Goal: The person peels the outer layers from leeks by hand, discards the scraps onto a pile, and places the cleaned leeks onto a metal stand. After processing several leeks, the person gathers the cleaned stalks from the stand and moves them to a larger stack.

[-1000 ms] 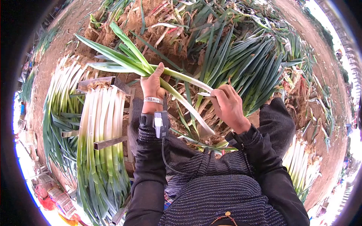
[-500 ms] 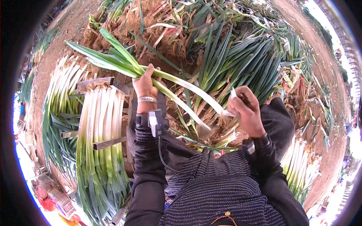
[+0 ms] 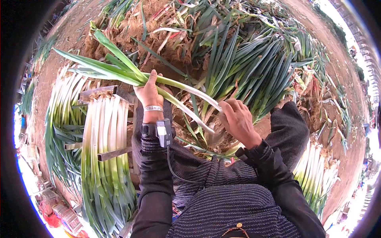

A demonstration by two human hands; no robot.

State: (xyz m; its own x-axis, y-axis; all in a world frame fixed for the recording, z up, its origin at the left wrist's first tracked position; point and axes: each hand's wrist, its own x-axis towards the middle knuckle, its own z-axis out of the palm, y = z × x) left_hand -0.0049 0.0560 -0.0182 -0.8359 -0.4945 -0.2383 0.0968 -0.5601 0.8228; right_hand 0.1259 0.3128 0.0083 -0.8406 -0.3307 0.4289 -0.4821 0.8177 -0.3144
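Observation:
Two long leeks (image 3: 186, 88) with white stems are gripped around their green part by my left hand (image 3: 149, 95), leaves pointing to the upper left. The fingers of my right hand (image 3: 238, 121) are closed at the white root end of the upper leek and hide its tip. Just left of those fingers, the lower leek's white end hangs free, its tip blurred. A metal bracelet (image 3: 153, 108) circles my left wrist, and a small grey device (image 3: 163, 133) sits on that sleeve.
Trimmed leeks (image 3: 105, 139) lie in a metal frame (image 3: 115, 152) at the left, with another bundle (image 3: 63, 107) beyond. Untrimmed leeks (image 3: 258, 71) are heaped ahead. More white-stemmed leeks (image 3: 311, 172) lie at the right, past my knee (image 3: 291, 131).
My left hand has shifted slightly left and down with the leeks. My right hand has moved left from beyond the root ends onto the upper leek's end. The white scrap at its fingers no longer shows.

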